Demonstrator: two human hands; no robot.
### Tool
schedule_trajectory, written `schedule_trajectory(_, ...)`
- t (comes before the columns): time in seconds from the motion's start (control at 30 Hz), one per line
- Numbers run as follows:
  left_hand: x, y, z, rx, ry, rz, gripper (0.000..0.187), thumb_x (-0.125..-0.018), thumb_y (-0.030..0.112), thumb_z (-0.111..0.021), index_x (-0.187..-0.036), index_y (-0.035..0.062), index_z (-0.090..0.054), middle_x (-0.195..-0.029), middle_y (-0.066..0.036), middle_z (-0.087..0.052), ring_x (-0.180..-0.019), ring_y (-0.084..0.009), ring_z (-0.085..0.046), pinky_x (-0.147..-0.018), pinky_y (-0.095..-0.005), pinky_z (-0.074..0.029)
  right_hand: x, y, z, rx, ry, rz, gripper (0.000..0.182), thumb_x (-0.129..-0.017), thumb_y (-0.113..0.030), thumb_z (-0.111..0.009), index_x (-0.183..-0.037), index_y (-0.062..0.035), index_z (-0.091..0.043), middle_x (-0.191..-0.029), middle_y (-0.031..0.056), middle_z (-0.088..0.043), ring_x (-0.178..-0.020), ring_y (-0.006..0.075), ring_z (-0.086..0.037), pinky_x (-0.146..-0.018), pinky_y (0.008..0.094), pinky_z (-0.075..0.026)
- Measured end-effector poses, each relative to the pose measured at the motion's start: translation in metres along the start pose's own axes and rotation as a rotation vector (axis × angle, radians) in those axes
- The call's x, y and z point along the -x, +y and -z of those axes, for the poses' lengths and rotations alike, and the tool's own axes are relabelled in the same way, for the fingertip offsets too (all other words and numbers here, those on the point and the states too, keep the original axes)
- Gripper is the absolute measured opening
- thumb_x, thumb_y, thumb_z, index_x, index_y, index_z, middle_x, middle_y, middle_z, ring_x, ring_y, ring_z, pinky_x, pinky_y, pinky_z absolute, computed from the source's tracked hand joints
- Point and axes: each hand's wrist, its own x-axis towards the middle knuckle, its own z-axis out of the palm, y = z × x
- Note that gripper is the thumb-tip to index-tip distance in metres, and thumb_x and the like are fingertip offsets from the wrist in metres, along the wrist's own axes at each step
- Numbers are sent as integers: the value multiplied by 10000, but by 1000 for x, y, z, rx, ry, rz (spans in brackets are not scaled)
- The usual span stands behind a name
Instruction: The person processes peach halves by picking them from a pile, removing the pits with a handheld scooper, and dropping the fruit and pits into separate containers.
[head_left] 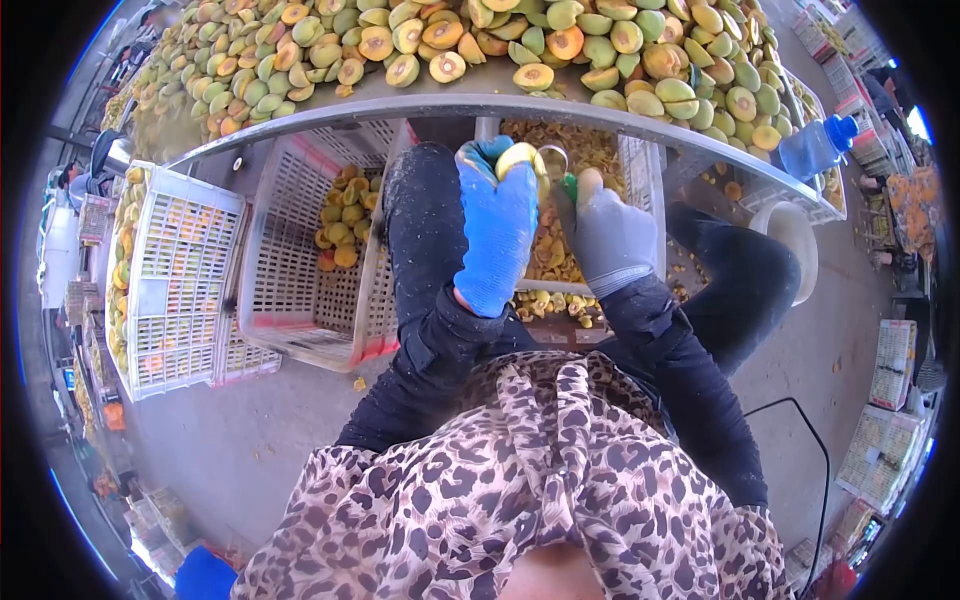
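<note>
As the fruit [518,157] is pinched by the left grip [500,220], the green-handled ring tool [570,187] is clasped just beside it by the right grip [611,228]; paring seems under way, steady turning apparently called for.

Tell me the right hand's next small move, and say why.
Probably guide the green-handled tool in the right hand onto the fruit: the left hand holds it up, and the tool is close beside it.
</note>
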Motion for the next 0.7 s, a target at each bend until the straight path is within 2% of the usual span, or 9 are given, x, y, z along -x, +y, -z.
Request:
schedule_trajectory(0.1,7,9,17,-306,-68,-56,202,-849,19,-494,-1044,38,-447,-959,-57,-489,-814,-113,-517,-713,-246,-473,-6,5,-24,92,-141,-91,205,-908,-295,-516,-868,-96,-541,-665,108,-645,-585,306,-657,-521,414,-514)
schedule_trajectory(0.17,14,30,26,-277,41,-155,211,-830,-5,-481,-1034,37,-447,-944,-64,-474,-803,-128,-512,-694,-262,-467,-7,44,-59,55,-277,-269,243,-912,-312,-502,-901,-81,-576,-718,142,-662,-659,342,-663,-596,436,-521)
schedule_trajectory(0.2,8,40,42,-479,105,-296,201,-823,7,-503,-1019,34,-467,-950,-84,-480,-806,-165,-522,-721,-303,-467,-13,73,-75,-6,-319,-364,297,-921,-351,-491,-910,-71,-589,-753,172,-669,-702,378,-658,-643,455,-520)
schedule_trajectory(0.27,-12,61,88,-689,195,-435,192,-817,19,-526,-1005,31,-486,-957,-104,-487,-810,-203,-532,-748,-343,-466,-12,82,-56,5,-334,-308,324,-926,-377,-479,-910,-71,-586,-748,186,-663,-703,391,-651,-653,472,-514)
schedule_trajectory(0.33,-51,72,119,-1879,388,-705,259,-808,107,-610,-1037,10,-538,-1026,-167,-526,-866,-304,-549,-836,-423,-439,-3,79,-48,20,-332,-272,352,-931,-403,-467,-910,-71,-583,-742,199,-657,-705,403,-644,-663,489,-509)
schedule_trajectory(0.43,-119,56,94,-1435,181,-951,381,-799,190,-645,-1112,-7,-555,-1143,-221,-528,-935,-379,-545,-900,-464,-401,6,68,-67,-124,-366,-161,361,-915,-433,-493,-930,-79,-563,-687,193,-639,-659,387,-640,-610,493,-498)
schedule_trajectory(0.5,-179,21,76,-1226,-19,-818,446,-806,211,-633,-1181,-9,-533,-1228,-233,-498,-983,-403,-544,-893,-465,-416,10,53,-75,-207,-341,-97,336,-901,-409,-541,-916,-73,-543,-617,170,-612,-600,377,-630,-549,472,-495)
schedule_trajectory(0.67,-238,-33,59,-1532,-291,-436,513,-804,261,-605,-1210,-6,-440,-1112,-261,-556,-969,-421,-572,-814,-502,-470,24,36,-69,-260,-386,-51,312,-894,-407,-547,-872,-98,-518,-569,159,-592,-522,377,-598,-485,469,-469)
schedule_trajectory(0.7,-239,-35,51,-1599,-226,-383,541,-779,270,-619,-1201,-3,-417,-1065,-267,-572,-949,-416,-593,-803,-501,-482,25,37,-68,-262,-405,-49,313,-894,-408,-546,-861,-99,-511,-563,160,-591,-514,377,-595,-481,469,-468)
